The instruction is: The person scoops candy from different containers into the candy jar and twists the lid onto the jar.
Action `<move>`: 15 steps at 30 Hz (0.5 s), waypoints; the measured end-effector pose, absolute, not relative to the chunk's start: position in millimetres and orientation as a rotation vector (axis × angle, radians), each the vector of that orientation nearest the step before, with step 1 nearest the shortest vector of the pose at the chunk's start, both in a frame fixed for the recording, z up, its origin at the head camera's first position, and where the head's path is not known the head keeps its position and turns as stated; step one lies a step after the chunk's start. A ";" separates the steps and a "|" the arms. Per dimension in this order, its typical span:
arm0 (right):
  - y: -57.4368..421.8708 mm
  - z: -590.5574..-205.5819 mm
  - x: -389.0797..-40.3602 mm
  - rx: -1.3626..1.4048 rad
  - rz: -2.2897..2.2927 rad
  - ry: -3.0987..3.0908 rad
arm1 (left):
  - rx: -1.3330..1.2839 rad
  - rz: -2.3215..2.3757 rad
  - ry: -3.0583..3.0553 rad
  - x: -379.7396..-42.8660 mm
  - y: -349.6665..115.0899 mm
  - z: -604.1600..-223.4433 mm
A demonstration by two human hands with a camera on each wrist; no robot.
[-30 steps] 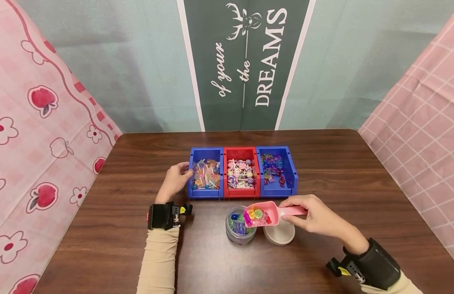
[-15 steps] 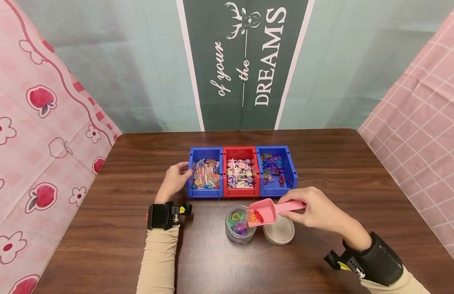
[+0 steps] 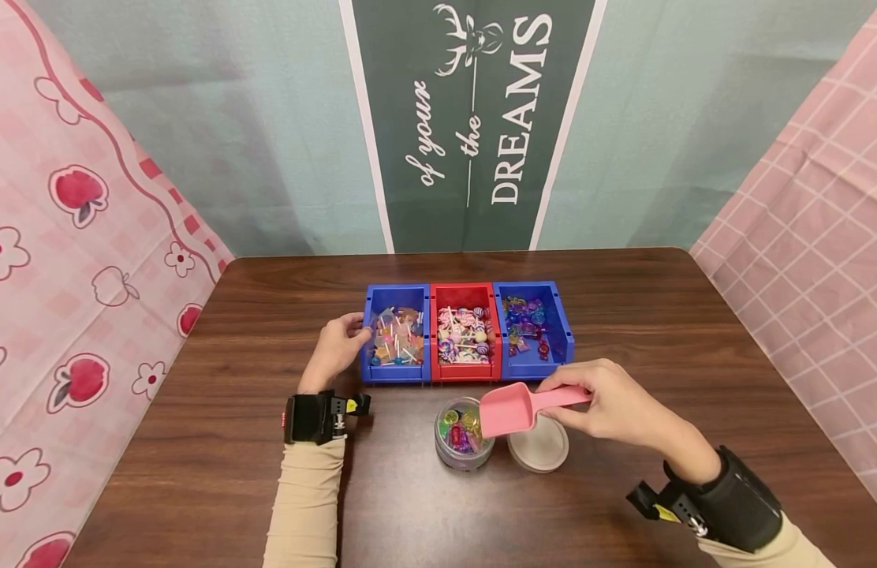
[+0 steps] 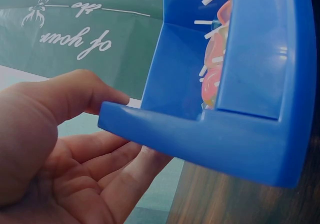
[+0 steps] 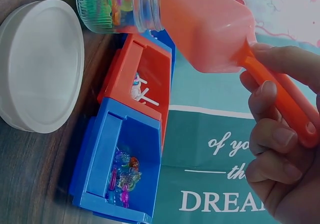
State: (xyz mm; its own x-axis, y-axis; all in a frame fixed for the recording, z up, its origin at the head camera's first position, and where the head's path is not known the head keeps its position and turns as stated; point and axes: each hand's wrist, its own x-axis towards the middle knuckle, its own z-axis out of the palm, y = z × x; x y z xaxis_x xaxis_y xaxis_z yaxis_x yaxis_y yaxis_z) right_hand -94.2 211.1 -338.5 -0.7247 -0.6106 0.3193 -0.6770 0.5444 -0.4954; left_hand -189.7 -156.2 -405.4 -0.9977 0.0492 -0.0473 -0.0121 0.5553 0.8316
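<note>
My right hand [image 3: 609, 402] grips the handle of a pink scoop [image 3: 507, 409]. The scoop's bowl holds nothing and tips toward a clear jar [image 3: 458, 461], its lip at the jar's mouth. Inside the jar lie colourful see-through pieces [image 3: 458, 432], several of them candy-like. With thumb and fingers on either side, my left hand [image 3: 337, 347] pinches the side wall of the left blue bin [image 4: 250, 149]. That bin contains small lollipop-like pieces [image 3: 398, 338] in pale colours.
A red bin [image 3: 465, 371] of striped mini lollipops stands in the middle of the row. At its right, another blue bin [image 3: 534, 369] holds shiny wrapped-candy-like pieces. A white lid [image 3: 541, 448] lies beside the jar on the wooden table [image 3: 623, 315].
The colourful pieces have slid out of the scoop into the jar, leaving the scoop bare. My right hand has tilted the scoop further. The left hand has stayed on the bin.
</note>
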 end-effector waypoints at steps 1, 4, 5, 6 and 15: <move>211.2 -338.6 -94.1 1.115 0.931 -2.663 | 0.029 1.452 2.712 -189.6 -156.2 -405.4; 211.5 -339.0 -93.9 1.116 0.935 -2.659 | 0.025 1.455 2.714 -189.6 -156.1 -405.0; 211.6 -339.1 -93.7 1.114 0.939 -2.659 | 0.027 1.453 2.718 -189.5 -156.3 -405.0; 211.6 -339.2 -93.6 1.114 0.937 -2.660 | 0.031 1.453 2.722 -189.4 -156.3 -405.0; 213.3 -337.5 -92.0 1.103 0.836 -2.805 | 0.013 1.445 2.706 -188.8 -155.4 -404.6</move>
